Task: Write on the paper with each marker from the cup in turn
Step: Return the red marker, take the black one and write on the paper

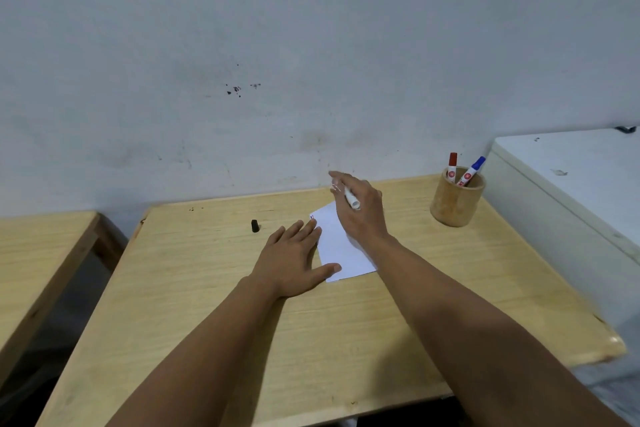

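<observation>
A white sheet of paper (341, 250) lies on the wooden table (214, 305), with small red and blue marks at its far left corner. My left hand (294, 260) rests flat on the paper's left edge, fingers spread. My right hand (360, 208) hovers over the paper's far end, holding a white marker (351, 198) whose tip is hidden by the fingers. A black marker cap (255, 225) lies on the table to the left. At the far right stands a wooden cup (455, 204) with a red-capped marker (452, 166) and a blue-capped marker (471, 170) in it.
A pale wall rises right behind the table. A white cabinet (571, 191) stands against the table's right side. A second wooden table (38, 253) sits to the left, across a gap.
</observation>
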Demonstrator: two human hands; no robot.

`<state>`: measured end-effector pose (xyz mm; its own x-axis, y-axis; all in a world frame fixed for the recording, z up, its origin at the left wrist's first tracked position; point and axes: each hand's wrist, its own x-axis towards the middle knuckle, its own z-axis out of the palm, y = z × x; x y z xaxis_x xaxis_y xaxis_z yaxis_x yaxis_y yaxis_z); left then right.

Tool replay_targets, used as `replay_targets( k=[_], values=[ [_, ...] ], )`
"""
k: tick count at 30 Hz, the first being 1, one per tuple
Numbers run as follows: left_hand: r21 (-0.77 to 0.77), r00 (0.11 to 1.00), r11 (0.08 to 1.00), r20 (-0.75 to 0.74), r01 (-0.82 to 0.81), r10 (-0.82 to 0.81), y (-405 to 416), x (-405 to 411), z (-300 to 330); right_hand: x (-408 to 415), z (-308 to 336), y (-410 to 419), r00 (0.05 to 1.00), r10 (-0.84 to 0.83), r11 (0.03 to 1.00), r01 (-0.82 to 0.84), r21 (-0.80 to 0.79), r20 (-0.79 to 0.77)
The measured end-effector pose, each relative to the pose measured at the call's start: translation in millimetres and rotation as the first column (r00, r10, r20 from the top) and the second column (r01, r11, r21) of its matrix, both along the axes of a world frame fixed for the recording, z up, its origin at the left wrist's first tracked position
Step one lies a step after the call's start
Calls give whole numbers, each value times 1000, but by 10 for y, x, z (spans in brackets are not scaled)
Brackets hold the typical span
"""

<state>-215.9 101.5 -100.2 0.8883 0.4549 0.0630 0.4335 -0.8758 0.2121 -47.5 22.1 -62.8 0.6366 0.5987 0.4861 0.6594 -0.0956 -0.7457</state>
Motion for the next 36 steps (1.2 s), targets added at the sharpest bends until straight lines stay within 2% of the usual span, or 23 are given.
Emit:
replay_targets(
  k=[2, 3, 4, 5, 6, 7, 11, 16, 20, 29, 36],
  values=[
    [26, 1000, 1000, 2, 1, -1, 21, 9, 13, -49, 44, 110, 991, -17, 1000, 15, 11, 134],
    [34, 1000, 999, 3, 1, -1, 27, 12, 19, -67, 52, 163, 992, -9, 999, 4, 39, 123],
    [38, 1000, 999, 8, 0, -1, 30, 17, 19, -84, 69, 199, 1000, 26, 996, -26, 84, 2],
    [40, 1000, 999, 15, -1, 0, 29, 17, 13, -96, 73, 229, 979, 86, 990, -63, 124, -187],
    [38, 1000, 999, 22, -3, 2, 24, 13, 1, -82, 49, 254, 932, 117, 987, -72, 141, -342],
    [35, 1000, 999, 30, -5, 4, 17, 6, -14, -61, 0, 258, 897, 121, 988, -70, 135, -425],
    [25, 998, 1000, 54, -14, 12, 10, -15, -53, 3, -224, 152, 844, 107, 994, -76, 80, -525],
    [5, 997, 998, 49, -59, 59, 13, -34, -55, 0, -301, 144, 840, 71, 997, -82, 4, -539],
    [1, 993, 993, 13, -116, 116, 45, -97, -65, -3, -353, 142, 876, 37, 993, -87, -82, -481],
    [-15, 992, 993, 30, -120, 120, 40, -92, -72, 37, -412, 141, 912, 72, 990, -115, -82, -403],
    [-12, 991, 992, 42, -123, 124, 39, -93, -78, 48, -427, 170, 907, 72, 989, -118, -86, -415]
  ],
)
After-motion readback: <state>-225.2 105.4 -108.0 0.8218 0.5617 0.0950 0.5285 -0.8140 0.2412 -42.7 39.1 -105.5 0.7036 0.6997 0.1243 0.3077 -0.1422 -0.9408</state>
